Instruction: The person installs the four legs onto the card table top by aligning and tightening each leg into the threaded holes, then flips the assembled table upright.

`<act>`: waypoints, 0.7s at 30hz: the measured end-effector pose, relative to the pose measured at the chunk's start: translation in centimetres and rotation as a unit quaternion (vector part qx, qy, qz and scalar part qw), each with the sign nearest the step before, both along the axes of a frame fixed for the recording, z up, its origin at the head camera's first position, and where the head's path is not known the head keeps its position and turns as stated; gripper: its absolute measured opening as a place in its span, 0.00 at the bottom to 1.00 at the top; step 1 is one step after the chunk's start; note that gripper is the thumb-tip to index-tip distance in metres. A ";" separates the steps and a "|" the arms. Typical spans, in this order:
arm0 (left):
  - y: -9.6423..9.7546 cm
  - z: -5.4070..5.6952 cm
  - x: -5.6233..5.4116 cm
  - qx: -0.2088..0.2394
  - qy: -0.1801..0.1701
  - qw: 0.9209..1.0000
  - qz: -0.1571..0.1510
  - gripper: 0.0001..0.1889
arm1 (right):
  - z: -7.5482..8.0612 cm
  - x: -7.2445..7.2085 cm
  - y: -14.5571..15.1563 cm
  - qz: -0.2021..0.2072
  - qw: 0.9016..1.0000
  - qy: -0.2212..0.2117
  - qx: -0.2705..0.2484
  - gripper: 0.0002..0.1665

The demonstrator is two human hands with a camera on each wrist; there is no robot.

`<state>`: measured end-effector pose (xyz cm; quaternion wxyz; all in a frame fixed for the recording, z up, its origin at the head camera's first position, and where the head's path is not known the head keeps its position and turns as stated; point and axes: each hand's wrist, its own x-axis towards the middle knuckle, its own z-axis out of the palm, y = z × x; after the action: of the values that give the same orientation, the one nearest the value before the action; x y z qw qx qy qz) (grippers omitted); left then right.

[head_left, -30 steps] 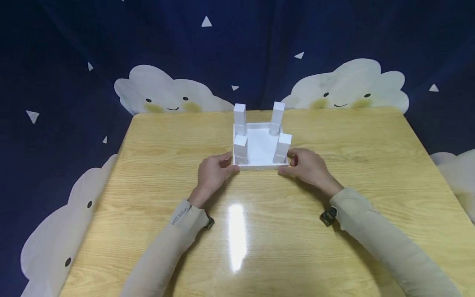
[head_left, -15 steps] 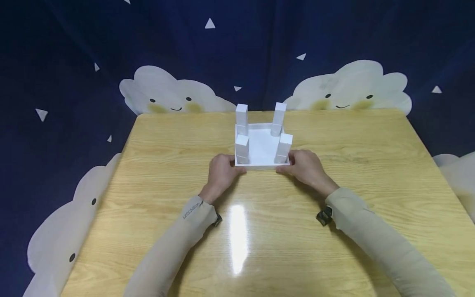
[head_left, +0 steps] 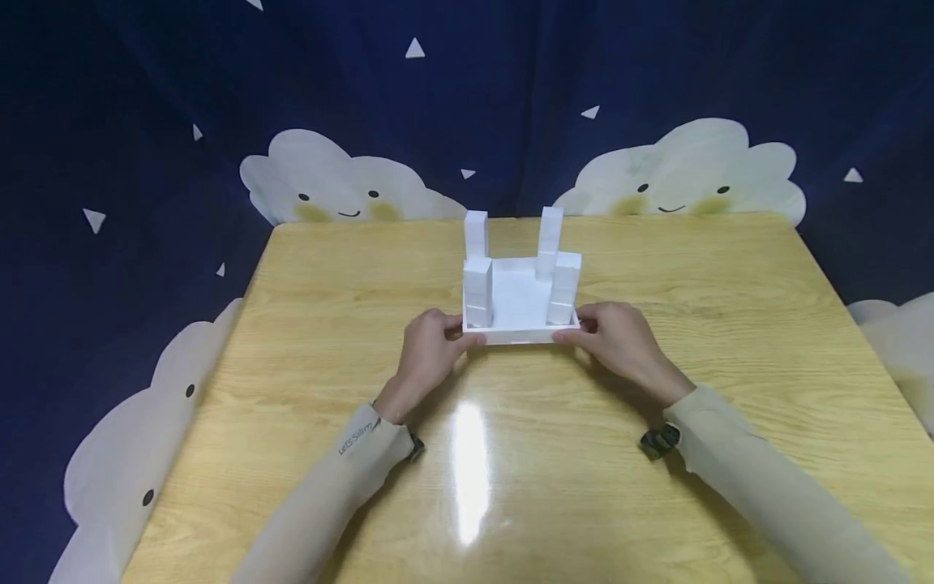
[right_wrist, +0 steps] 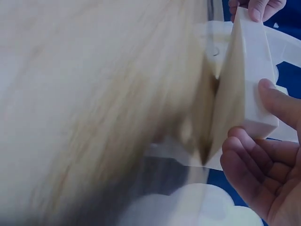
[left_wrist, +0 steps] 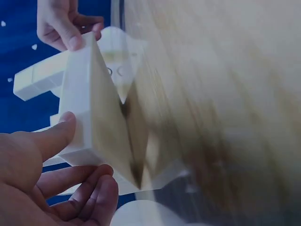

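Note:
A white shallow tray-like piece (head_left: 514, 335) has an upright square post at each corner, such as the near left post (head_left: 478, 292). It looks like a small table turned upside down. My left hand (head_left: 429, 349) grips its near left corner, thumb on the front wall and fingers at the side and underneath. My right hand (head_left: 620, 337) holds the near right corner likewise. In the left wrist view the front wall (left_wrist: 77, 101) is raised and the flat underside slopes down to the tabletop at the far edge. The right wrist view shows the same tilted piece (right_wrist: 256, 66).
The pale wooden table (head_left: 328, 284) reaches out to both sides, with a bright light reflection (head_left: 469, 470) in front of the piece. A dark blue curtain (head_left: 496, 97) with white clouds hangs behind the table's back edge. Dark wrist devices (head_left: 660, 440) sit at the cuffs.
Both hands have closed in on the near corners. The piece has come slightly toward me, and its near edge has risen off the table.

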<state>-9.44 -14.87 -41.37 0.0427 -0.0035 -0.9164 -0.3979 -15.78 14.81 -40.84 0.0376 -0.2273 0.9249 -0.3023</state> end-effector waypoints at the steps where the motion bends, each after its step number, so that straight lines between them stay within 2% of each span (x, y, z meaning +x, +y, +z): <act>1: 0.0 0.1 0.4 -0.002 0.009 1.000 -0.005 0.24 | 0.2 0.4 0.2 0.003 1.000 0.001 0.000 0.23; 6: 0.0 1.0 2.6 -0.020 0.032 0.999 -0.025 0.23 | 1.4 2.1 0.8 0.021 1.000 0.004 0.002 0.24; 12: 0.0 3.3 4.0 -0.026 0.027 0.998 -0.045 0.21 | 3.8 3.7 1.4 0.035 0.999 -0.002 0.002 0.26; 16: -0.1 4.8 4.3 -0.038 0.015 0.997 -0.058 0.18 | 5.2 4.1 1.5 0.044 0.999 -0.004 0.010 0.22; 21: -0.3 6.0 4.0 -0.041 -0.017 0.997 -0.066 0.18 | 6.2 4.0 1.9 0.051 0.999 -0.012 0.008 0.19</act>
<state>-5.49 -15.17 -35.34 0.0006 -0.0588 -0.9305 -0.3615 -11.80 16.67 -34.66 0.0659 -0.2707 0.9138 -0.2955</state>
